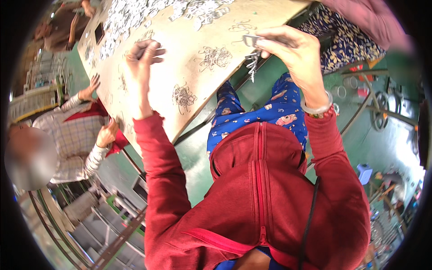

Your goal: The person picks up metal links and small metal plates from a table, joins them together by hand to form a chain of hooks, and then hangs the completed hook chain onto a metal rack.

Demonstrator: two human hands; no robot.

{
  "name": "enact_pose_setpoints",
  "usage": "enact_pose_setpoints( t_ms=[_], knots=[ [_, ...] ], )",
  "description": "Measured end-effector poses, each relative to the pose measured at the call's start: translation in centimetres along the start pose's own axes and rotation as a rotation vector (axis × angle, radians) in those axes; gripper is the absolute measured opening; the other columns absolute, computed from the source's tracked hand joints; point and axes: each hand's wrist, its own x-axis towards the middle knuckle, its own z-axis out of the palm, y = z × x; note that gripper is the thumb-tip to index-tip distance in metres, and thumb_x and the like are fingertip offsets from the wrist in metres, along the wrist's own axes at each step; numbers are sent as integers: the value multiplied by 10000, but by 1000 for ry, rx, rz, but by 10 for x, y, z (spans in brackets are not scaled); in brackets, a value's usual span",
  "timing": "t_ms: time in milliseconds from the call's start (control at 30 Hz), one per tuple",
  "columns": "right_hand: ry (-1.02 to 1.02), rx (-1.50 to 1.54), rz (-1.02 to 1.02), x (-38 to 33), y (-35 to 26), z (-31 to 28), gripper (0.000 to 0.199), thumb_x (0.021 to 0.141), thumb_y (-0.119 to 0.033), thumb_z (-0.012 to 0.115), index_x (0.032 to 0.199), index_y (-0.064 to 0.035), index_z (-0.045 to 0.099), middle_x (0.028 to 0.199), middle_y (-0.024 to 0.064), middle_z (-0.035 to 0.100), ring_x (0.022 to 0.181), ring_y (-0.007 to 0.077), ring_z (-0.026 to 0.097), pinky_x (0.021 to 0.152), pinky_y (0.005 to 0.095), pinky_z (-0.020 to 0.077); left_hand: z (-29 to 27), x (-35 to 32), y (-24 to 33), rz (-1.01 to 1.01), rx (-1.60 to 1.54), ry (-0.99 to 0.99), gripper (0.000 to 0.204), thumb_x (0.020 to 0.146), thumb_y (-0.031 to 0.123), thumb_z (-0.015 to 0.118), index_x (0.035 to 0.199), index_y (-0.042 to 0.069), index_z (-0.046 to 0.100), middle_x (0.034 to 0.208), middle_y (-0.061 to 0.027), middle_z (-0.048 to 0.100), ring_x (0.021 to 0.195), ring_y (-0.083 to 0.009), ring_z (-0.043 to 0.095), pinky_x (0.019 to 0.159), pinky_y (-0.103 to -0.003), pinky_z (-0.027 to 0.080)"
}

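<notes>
My right hand [297, 51] is raised past the table's near edge, with thumb and fingers pinching a small rectangular metal buckle-like frame [250, 40]. Below those fingertips hangs a cluster of thin, bent metal pieces [253, 67]; how it is attached cannot be made out. Over the tabletop, my left hand [143, 58] is closed, its thumb pressed toward the curled fingers. Whatever may be between them is too small to see. Two tangled heaps of thin wire pieces, one nearer [184, 97] and one farther [215, 58], lie between my hands.
Many flat silvery metal pieces [130, 18] cover the far part of the pale table [166, 72]. A dark phone [99, 33] lies by its left edge. Co-workers sit at left, one in a checked top [67, 135], and another in a pink sleeve [369, 20] at upper right.
</notes>
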Motion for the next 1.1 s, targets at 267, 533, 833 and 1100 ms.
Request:
enact_pose_setpoints(
  t_ms=[267, 533, 833, 1100],
  knots=[
    [31, 122, 46, 11, 4, 8, 171, 813, -2, 645, 979, 37, 657, 800, 63, 664, 676, 89, 611, 638, 213, 509, 120, -42, 68, 526, 73, -201, 71, 816, 51, 674, 874, 24, 642, 1075, -89, 596, 969, -146, 564, 841, -277, 470],
    [88, 99, -180, 23, 10, 17, 138, 821, -35, 637, 944, 15, 672, 759, 53, 667, 650, 78, 621, 553, 199, 497, 129, -54, 85, 612, 205, -32, 80, 782, 94, 689, 825, 34, 656, 1007, -103, 608, 944, -222, 579, 823, -329, 463],
    [-68, -10, -54, 29, -25, 12, 196, 841, 20, 600, 1032, 45, 637, 852, 75, 652, 727, 108, 598, 688, 238, 505, 126, -35, 88, 700, 45, 27, 71, 776, 43, 688, 837, 41, 650, 981, -83, 594, 975, -189, 553, 843, -310, 447],
    [-76, -35, -361, 36, -67, -3, 191, 790, 34, 596, 977, 40, 635, 805, 63, 650, 703, 96, 583, 643, 237, 483, 134, -36, 120, 692, -359, -101, 77, 882, 65, 608, 901, -9, 605, 874, -42, 619, 799, -109, 565, 790, -257, 466]
  ],
)
